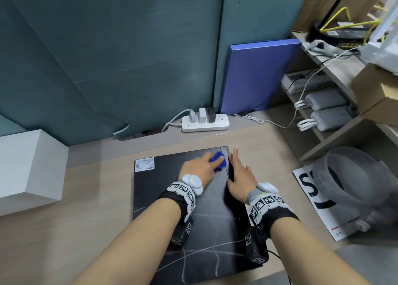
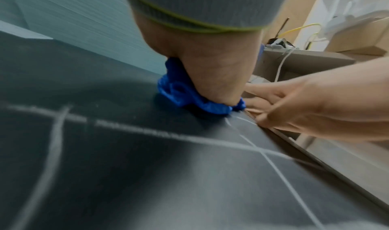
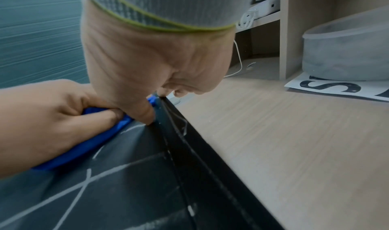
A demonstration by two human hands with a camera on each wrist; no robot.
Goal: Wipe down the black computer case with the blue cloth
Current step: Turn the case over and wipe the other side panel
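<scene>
The black computer case (image 1: pixel 163 190) lies flat on the wooden table, with pale chalky lines across its top (image 2: pixel 126 167). My left hand (image 1: pixel 200 166) grips a bunched blue cloth (image 1: pixel 217 158) and presses it on the case near the far right corner. In the wrist views the cloth (image 2: pixel 185 97) sits crumpled under the palm, with the left hand's fingers (image 3: pixel 42 117) curled over the cloth (image 3: pixel 88 147). My right hand (image 1: pixel 239 172) rests along the case's right edge with straight fingers. Its thumb (image 3: pixel 147 115) touches the top edge, right beside the cloth.
A white power strip (image 1: pixel 204 123) lies behind the case, and a blue board (image 1: pixel 258 73) leans on the teal wall. A white box (image 1: pixel 28 166) stands at the left. At the right are a grey round container (image 1: pixel 355 177), a printed sheet (image 1: pixel 310 190) and shelves (image 1: pixel 336 69) holding adapters.
</scene>
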